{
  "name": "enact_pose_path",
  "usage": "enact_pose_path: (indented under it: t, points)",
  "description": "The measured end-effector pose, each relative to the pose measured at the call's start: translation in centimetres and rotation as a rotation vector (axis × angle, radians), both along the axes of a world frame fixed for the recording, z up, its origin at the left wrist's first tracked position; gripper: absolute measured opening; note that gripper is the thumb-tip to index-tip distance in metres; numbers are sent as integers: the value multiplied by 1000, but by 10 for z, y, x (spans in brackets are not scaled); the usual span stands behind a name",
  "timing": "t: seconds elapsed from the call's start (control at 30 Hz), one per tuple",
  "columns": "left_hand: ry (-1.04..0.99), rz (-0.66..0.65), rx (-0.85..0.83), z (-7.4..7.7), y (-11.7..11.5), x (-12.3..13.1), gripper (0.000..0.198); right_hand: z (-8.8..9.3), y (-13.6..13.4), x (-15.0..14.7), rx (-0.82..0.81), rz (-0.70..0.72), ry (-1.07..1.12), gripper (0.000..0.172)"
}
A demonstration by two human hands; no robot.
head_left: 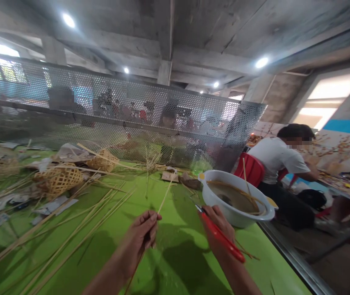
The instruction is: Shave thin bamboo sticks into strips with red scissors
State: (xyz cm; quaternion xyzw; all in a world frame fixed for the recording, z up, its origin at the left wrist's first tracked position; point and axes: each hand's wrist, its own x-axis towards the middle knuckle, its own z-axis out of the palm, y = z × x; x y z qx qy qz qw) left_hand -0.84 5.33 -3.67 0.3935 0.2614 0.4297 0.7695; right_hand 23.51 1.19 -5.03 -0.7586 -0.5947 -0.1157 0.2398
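My left hand [144,229] is closed around a thin bamboo strip [166,196], pinched between thumb and fingers. The strip's pale end points up and away over the green table, and a darker length runs down below the hand. My right hand [222,223] is wrapped around a red-handled tool [221,237] with a narrow metal tip. That tip points forward and left, apart from the strip; whether it has one blade or two is unclear. Just beyond my right hand is a white basin [239,219] of brownish water with strips soaking in it.
Long bamboo strips [79,223] lie across the left of the green table [107,246]. Woven bamboo baskets [58,180] and scraps stand behind them. A perforated metal screen [138,119] borders the far edge. To the right, a person [278,157] sits on a red chair [250,166].
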Motion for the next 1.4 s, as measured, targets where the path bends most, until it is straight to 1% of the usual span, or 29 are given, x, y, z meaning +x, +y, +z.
enact_pose_path:
  t: [0.07,0.13,0.2,0.3,0.37,0.47,0.5,0.53,0.57,0.63,0.67,0.7,0.77,0.83,1.03,1.1,1.27,1.4]
  points:
    - [26,42,46,2,0,0,19,-1,2,-4,-60,15,-28,17]
    - [61,51,78,4,-1,1,21,-4,5,-9,-111,22,-54,12]
    - [97,35,102,5,-2,2,22,-8,7,-13,-145,40,-69,16]
    - [142,-4,131,1,-1,4,24,-12,9,-15,-195,80,-65,23]
    - [175,-37,152,-4,0,6,25,-11,9,-15,-216,107,-44,23]
    - [238,-76,189,-11,1,10,28,-4,6,-15,-201,151,0,26]
    - [257,-82,199,-13,1,11,29,-1,4,-16,-167,191,61,26]
    - [276,-88,206,-15,0,13,30,1,3,-19,-114,250,167,25]
    - [296,-93,210,-16,0,14,31,3,1,-22,-54,323,313,25]
    - [337,-103,211,-18,-3,17,31,5,0,-32,59,473,675,27]
    - [359,-104,214,-19,-5,19,31,5,-1,-37,81,517,819,28]
    - [380,-110,222,-20,-6,20,30,4,-2,-42,87,540,914,30]
    - [416,-122,253,-21,-9,22,28,2,-3,-50,81,542,983,28]
    - [444,-139,280,-21,-11,22,27,0,-3,-52,85,518,961,25]
    - [447,-93,247,-17,-11,20,25,-2,-4,-42,129,443,891,22]
    - [453,-102,243,-17,-11,20,25,-2,-4,-43,126,447,897,23]
    - [465,-126,268,-20,-11,24,25,1,-6,-54,67,505,918,22]
    - [468,-113,254,-20,-11,23,25,2,-6,-51,93,460,931,22]
